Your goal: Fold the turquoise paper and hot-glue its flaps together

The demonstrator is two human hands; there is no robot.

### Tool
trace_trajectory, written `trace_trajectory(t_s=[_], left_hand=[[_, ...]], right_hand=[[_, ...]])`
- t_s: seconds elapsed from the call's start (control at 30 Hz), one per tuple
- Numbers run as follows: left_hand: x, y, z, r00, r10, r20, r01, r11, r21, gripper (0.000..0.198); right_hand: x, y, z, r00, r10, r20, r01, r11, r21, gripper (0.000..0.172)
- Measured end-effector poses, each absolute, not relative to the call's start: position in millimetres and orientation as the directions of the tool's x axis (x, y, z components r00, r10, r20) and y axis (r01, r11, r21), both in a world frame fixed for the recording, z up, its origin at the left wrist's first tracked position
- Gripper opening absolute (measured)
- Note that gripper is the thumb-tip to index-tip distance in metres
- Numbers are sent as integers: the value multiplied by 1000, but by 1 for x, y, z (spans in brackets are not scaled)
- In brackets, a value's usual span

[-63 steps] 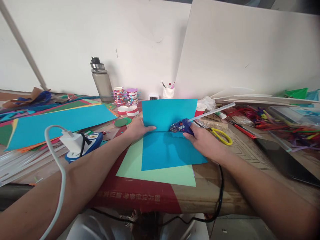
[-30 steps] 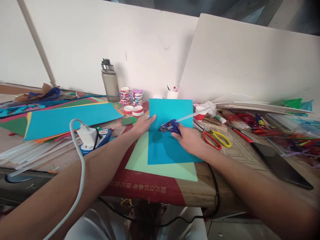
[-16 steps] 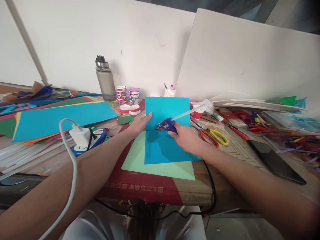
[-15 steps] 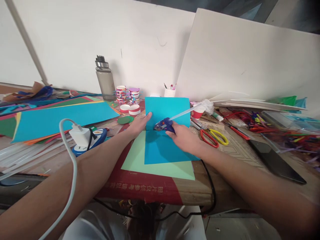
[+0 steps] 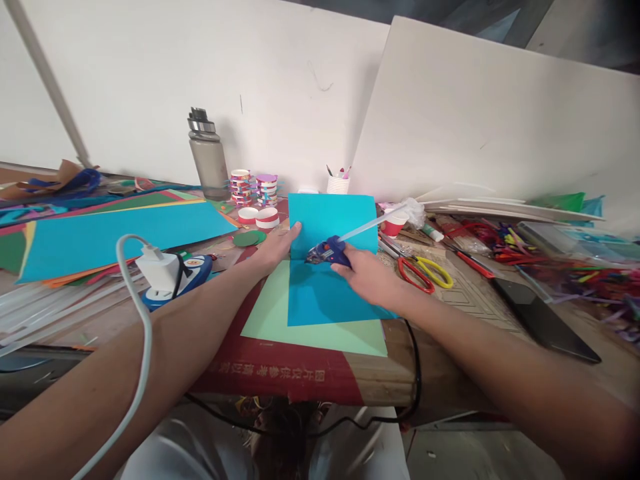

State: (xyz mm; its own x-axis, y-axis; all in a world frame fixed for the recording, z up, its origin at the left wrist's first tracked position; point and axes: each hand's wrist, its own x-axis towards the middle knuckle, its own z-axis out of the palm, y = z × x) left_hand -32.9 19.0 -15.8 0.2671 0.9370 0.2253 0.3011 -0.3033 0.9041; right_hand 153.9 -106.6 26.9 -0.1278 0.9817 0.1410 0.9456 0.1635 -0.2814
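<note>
My right hand (image 5: 367,270) is wrapped round a blue hot glue gun (image 5: 330,251), with a long clear glue stick (image 5: 367,227) rising from its back to the upper right. Its nozzle points left, close to the fold of a blue paper sheet (image 5: 333,213). One half of that sheet stands up and the other lies flat over a light green sheet (image 5: 265,313). At the upright half's left edge, my left hand (image 5: 283,243) grips the paper, thumb in front and fingers hidden behind. Whether glue is coming out is too small to see.
Left are a power strip (image 5: 193,273) with a white charger (image 5: 163,273), coloured sheets (image 5: 125,233) and a bottle (image 5: 207,160). Right lie scissors (image 5: 433,272), a phone (image 5: 543,320) and a cutter (image 5: 473,261). A black cord (image 5: 417,367) loops over the table's front edge.
The glue gun's nozzle has shifted very slightly left along the fold. My left hand stays at the paper's edge, and the whole view has moved a little.
</note>
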Motion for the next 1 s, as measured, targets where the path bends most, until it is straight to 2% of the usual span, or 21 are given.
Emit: trace_trajectory(t_s=[0.1,0.37,0.5,0.63,0.87,1.0], left_hand=[[-35,19,-15,333,915,229,267,-324,908,57],[-36,14,-11,350,912,214,284,-321,904,61],[-36,12,-8,357,921,156,309,-274,911,60],[-36,10,-6,369,910,190,332,-320,887,60],[-35,12,-7,346,921,179,392,-316,864,63],[-34,11,-7,372,895,246,355,-382,853,63]], right_hand=[[181,-116,31,-46,989,139,964,80,-255,37],[230,-133,40,133,972,193,986,-110,-122,34],[216,-128,34,131,977,167,979,-101,-174,34],[205,-124,32,71,985,156,975,-35,-221,36],[230,-134,37,189,965,182,980,-171,-105,34],[233,-138,38,212,957,198,977,-206,-49,32]])
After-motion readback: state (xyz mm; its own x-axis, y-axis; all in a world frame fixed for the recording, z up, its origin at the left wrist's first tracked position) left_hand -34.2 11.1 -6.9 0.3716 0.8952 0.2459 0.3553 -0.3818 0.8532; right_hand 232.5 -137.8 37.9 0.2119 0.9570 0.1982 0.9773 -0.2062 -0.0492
